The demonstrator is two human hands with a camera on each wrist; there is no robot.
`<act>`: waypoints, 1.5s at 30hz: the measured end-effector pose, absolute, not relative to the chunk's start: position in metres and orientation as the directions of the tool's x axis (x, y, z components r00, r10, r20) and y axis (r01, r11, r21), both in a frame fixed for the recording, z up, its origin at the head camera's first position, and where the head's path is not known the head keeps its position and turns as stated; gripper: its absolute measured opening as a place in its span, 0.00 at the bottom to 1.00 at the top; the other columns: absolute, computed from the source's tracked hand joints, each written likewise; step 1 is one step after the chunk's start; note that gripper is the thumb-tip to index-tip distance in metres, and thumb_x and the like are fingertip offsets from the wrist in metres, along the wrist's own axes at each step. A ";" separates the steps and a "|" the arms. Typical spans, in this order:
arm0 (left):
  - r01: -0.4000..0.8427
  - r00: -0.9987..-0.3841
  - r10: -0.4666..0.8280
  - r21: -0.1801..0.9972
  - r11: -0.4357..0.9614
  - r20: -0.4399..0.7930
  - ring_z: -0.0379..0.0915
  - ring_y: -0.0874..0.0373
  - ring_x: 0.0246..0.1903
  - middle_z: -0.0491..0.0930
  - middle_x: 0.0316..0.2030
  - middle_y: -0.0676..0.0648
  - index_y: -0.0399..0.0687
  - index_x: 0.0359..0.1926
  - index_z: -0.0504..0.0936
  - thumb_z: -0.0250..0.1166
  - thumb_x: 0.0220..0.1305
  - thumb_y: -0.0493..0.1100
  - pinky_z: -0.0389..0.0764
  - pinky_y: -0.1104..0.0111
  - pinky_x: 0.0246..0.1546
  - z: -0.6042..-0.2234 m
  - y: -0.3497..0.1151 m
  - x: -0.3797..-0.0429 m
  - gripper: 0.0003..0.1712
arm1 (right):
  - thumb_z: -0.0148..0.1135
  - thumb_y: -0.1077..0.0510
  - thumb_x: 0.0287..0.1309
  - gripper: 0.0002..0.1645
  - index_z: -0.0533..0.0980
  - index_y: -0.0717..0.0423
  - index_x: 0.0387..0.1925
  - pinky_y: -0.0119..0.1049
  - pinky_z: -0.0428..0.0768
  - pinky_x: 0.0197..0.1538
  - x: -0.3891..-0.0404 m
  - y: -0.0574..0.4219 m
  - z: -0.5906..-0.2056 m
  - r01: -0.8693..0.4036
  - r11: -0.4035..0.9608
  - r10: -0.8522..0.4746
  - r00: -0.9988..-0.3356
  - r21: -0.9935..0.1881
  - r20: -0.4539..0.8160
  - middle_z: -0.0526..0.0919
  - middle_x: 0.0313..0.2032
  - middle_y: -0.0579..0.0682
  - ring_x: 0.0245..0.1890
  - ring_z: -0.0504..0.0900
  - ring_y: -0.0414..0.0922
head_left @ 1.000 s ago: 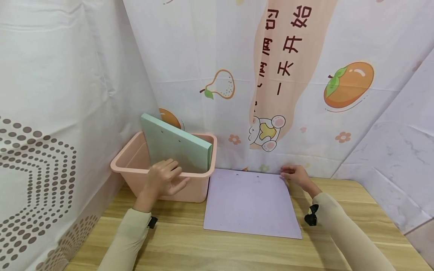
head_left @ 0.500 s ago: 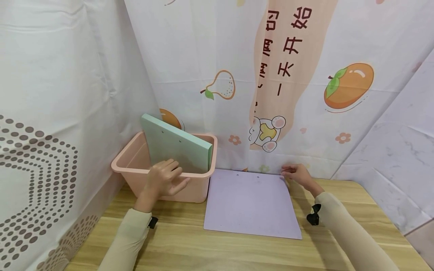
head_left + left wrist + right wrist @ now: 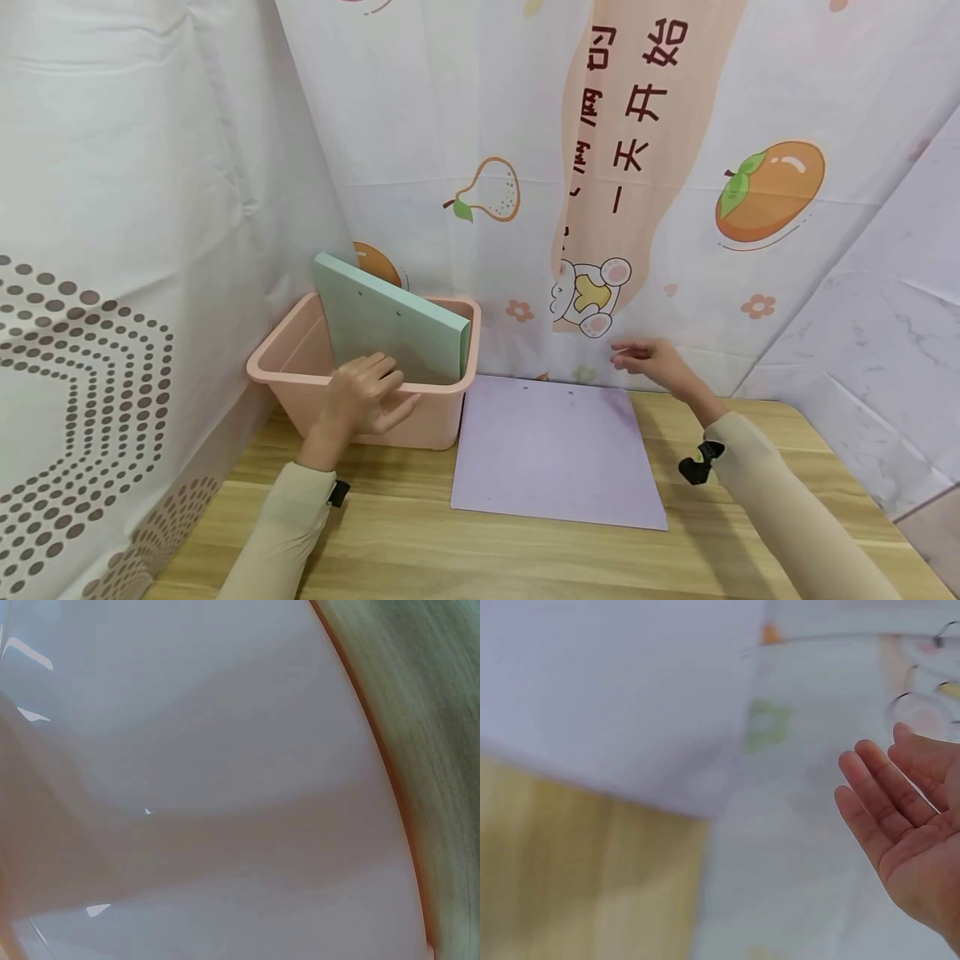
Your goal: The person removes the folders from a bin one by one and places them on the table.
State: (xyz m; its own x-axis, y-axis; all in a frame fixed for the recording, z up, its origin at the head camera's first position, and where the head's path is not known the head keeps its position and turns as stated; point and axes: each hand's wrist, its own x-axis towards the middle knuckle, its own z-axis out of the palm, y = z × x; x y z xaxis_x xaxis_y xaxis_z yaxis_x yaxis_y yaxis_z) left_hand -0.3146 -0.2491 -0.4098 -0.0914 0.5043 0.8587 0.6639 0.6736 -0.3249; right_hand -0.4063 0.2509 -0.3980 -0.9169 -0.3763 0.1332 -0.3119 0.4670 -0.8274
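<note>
A pink plastic bin point(image 3: 405, 421) stands at the back left of the table, with a mint-green binder point(image 3: 390, 333) leaning upright inside it. My left hand point(image 3: 360, 392) grips the bin's front rim, fingers curled over it and thumb along the outside. The left wrist view is filled by the bin's glossy pink wall point(image 3: 225, 750). Flat on the table to the bin's right lies a lilac folder point(image 3: 555, 450) with two small rivet marks near its far edge. Off the folder's far right corner, my right hand point(image 3: 652, 364) hovers with fingers extended, holding nothing; its palm shows in the right wrist view.
The wood-grain table point(image 3: 420, 550) ends at a fruit-print curtain point(image 3: 510, 258) behind. A dotted white curtain point(image 3: 112, 208) closes off the left side, and a marble-patterned sheet point(image 3: 870, 333) the right.
My right hand has lifted off the lilac folder's far right corner, moving up and slightly left, its fingers loosening. The left hand, bin, binder and folder have stayed put.
</note>
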 end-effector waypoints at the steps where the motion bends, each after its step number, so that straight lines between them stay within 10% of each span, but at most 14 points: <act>1: 0.663 -0.091 0.505 -0.326 0.674 0.859 0.61 0.59 0.17 0.68 0.17 0.51 0.49 0.16 0.70 0.56 0.67 0.60 0.62 0.70 0.15 -0.410 -0.249 -0.315 0.27 | 0.62 0.63 0.68 0.25 0.73 0.77 0.61 0.31 0.85 0.45 -0.406 0.248 -0.393 -0.315 0.456 -0.373 -0.917 -0.832 0.143 0.84 0.50 0.71 0.41 0.88 0.34; 13: 0.658 -0.083 0.507 -0.335 0.675 0.858 0.60 0.60 0.17 0.67 0.17 0.51 0.49 0.15 0.69 0.56 0.67 0.60 0.61 0.70 0.15 -0.408 -0.247 -0.314 0.28 | 0.63 0.59 0.69 0.26 0.74 0.72 0.61 0.36 0.85 0.51 -0.385 0.198 -0.343 -0.338 0.294 -0.386 -0.897 -0.894 0.213 0.89 0.48 0.57 0.45 0.89 0.36; 45: 0.650 -0.135 0.516 -0.317 0.691 0.846 0.62 0.58 0.17 0.68 0.17 0.51 0.49 0.17 0.70 0.56 0.67 0.61 0.64 0.69 0.15 -0.411 -0.250 -0.312 0.28 | 0.58 0.57 0.72 0.28 0.70 0.57 0.70 0.48 0.74 0.68 -0.352 0.057 -0.305 -0.244 0.074 -0.576 -0.802 -0.967 0.158 0.76 0.67 0.60 0.68 0.76 0.53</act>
